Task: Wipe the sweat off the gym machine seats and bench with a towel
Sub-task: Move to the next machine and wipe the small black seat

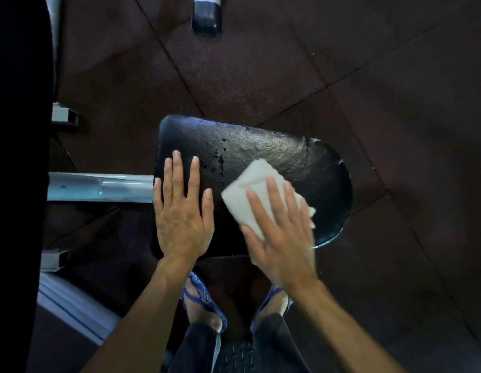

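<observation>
Black padded seat mid-frame, seen from above; straight edge on left, rounded edge on right, worn/chipped along the right rim. Folded white towel lies on seat's center-right, well inside the far edge, near the near edge. R hand flat on towel, fingers straight & slightly spread, pressing it down; no pinch. L hand flat on seat's left part, fingers spread, palm near the near-left corner, pinky side at the left edge. Wet drops on seat btwn the hands; far half of pad bare. Grey metal bar meets seat's left edge. Dark rubber floor tiles open on far & right sides. Feet in blue sandals just below near edge.
</observation>
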